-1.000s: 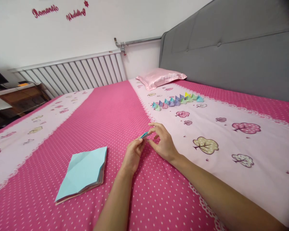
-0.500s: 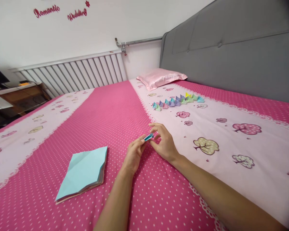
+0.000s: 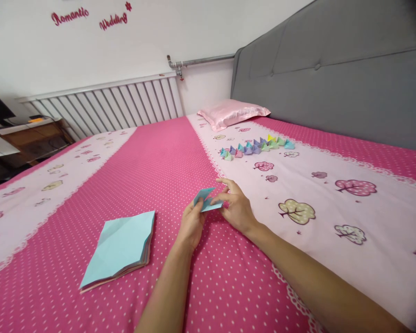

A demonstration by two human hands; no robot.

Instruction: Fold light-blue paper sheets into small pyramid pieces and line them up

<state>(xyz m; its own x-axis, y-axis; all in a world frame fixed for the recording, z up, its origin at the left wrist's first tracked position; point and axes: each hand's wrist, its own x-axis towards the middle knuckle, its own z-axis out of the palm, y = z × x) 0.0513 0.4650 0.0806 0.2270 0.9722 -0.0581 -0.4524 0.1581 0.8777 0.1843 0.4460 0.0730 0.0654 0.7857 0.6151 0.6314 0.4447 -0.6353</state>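
Between both hands, a little above the bed, is a small folded piece of light blue paper [image 3: 211, 207] with its flaps spread apart. My left hand [image 3: 193, 219] pinches its left side, thumb on top. At its right edge, my right hand [image 3: 238, 207] grips the paper between thumb and fingers, with the index finger stretched out above. To the left lies a stack of square paper [image 3: 119, 247], a light blue sheet uppermost. Beyond the hands, several small folded paper shapes [image 3: 255, 149] in blue, purple, green, pink and yellow sit in a cluster.
The bed has a pink dotted cover [image 3: 152, 162] with pale printed bands. A pink satin pillow [image 3: 233, 113] rests at the far side, by a grey headboard [image 3: 333, 78]. A white radiator [image 3: 107, 106] runs along the wall, and a wooden desk [image 3: 34, 138] stands far left.
The blue paper was a narrow folded strip seen edge-on; now its flaps are opened out and more of its surface shows. Both hands stay in nearly the same place.
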